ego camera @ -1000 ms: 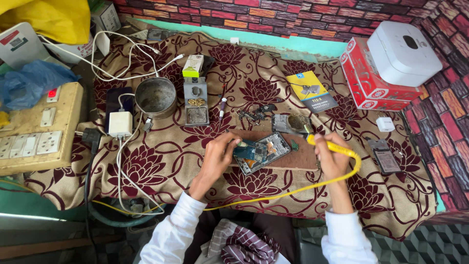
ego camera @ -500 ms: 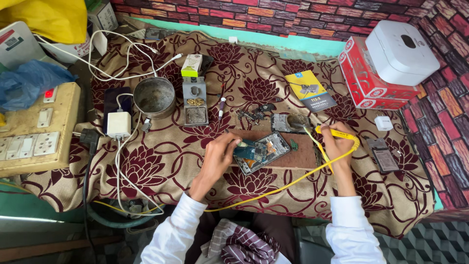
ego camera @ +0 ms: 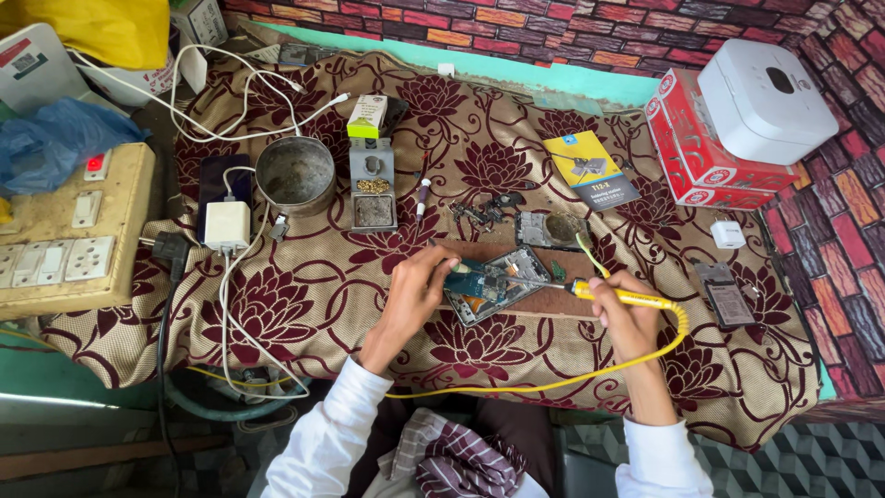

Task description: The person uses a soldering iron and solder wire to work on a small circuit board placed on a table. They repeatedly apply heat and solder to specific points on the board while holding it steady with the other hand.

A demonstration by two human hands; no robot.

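Opened phone [ego camera: 493, 284] on wooden board [ego camera: 544, 300], mid-table, being worked w/ soldering iron [ego camera: 608, 294].
Back off, blue/green circuit parts exposed, lying tilted. Left hand [ego camera: 415, 293] pinches phone's left edge; right hand [ego camera: 627, 314] fist-wrapped on yellow iron, tip at phone.

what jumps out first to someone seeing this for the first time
The opened phone at the middle of the flowered cloth, steadied by the left hand. The right hand points a yellow soldering iron at it, its yellow cord looping toward the person. A red box carrying a white case sits top right.
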